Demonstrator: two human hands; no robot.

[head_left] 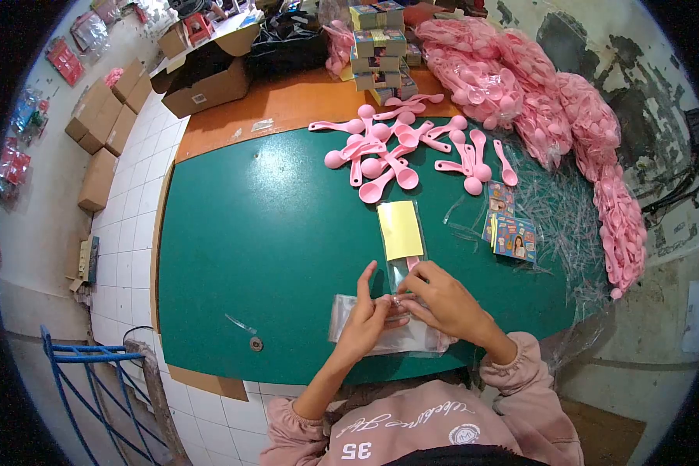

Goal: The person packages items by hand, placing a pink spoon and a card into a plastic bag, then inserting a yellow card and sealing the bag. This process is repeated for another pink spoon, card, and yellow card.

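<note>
A clear plastic bag [397, 273] lies on the green tabletop with a yellow card [401, 231] inside it. Part of a pink measuring spoon [412, 262] shows below the card. At the bag's near end, my left hand [366, 317] pinches the plastic, its index finger raised. My right hand [446, 304] has its fingers closed on the same end, close to the left fingertips. Under both hands rests a pile of clear plastic bags [419, 340]. The exact fold of plastic between the fingers is partly hidden.
Loose pink spoons [377, 190] are scattered beyond the bag. Printed cards [514, 237] and clear plastic strips [563, 233] lie to the right. Bundled card stacks [378, 62] and bags of pink spoons [536, 93] line the back. A round metal disc [256, 342] sits front left.
</note>
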